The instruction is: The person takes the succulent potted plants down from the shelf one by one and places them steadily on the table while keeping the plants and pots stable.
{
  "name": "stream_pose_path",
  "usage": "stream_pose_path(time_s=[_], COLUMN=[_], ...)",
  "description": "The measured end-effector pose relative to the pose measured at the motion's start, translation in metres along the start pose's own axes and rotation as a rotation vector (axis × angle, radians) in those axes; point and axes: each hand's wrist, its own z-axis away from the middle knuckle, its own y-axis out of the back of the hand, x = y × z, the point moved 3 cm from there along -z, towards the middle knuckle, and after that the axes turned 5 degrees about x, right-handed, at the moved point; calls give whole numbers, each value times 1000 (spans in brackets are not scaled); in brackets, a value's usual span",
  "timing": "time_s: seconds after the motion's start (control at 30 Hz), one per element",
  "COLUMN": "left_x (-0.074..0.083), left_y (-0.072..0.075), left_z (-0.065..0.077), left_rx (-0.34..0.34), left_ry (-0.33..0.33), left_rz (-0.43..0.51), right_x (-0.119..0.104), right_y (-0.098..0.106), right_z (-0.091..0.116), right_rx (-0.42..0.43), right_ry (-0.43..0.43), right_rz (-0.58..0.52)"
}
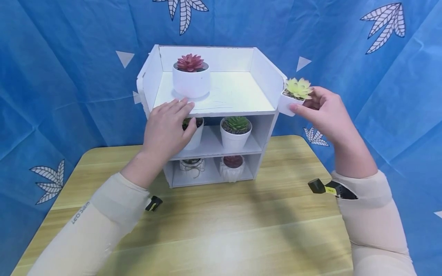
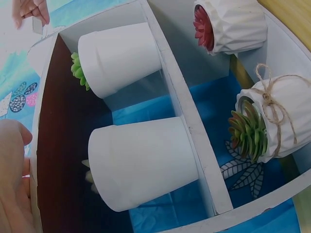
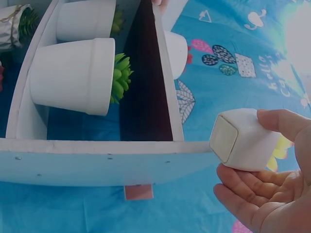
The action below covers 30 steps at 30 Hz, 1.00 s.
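My right hand point(image 1: 327, 111) pinches a small white square pot holding a yellow-green succulent point(image 1: 294, 95), beside the right wall of a white shelf point(image 1: 241, 113). In the right wrist view the potted succulent point(image 3: 245, 141) is seen from below, held between thumb and fingers. My left hand point(image 1: 168, 128) rests on the front edge of the top board, fingers extended. Just behind its fingertips a round white pot with a red succulent point(image 1: 191, 78) stands upright on that board. In the left wrist view only part of the left hand point(image 2: 12, 179) shows, at the board's edge.
On the middle shelf stand two white pots, one with a green succulent point(image 1: 236, 134); the other point(image 1: 195, 136) is partly behind my left hand. Below are a twine-tied pot point(image 1: 192, 167) and a ridged pot point(image 1: 231, 170). The shelf stands on a wooden table point(image 1: 221, 226) before a blue cloth point(image 1: 86, 76).
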Motion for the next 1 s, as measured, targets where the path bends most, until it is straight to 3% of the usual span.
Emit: stream_pose_path(time_s=[0.23,0.7,1.0], left_x=[0,1,0], left_y=[1,1,2], left_z=[1,0,1], left_rx=[-12,-30,-31], left_ry=[5,7,10], left_rz=[4,7,-4], right_x=[6,20,26], right_y=[6,8,8], right_z=[-1,-2,-3], right_rx=[14,9,5], right_ry=[9,-37,-35], right_rz=[-26,70,66])
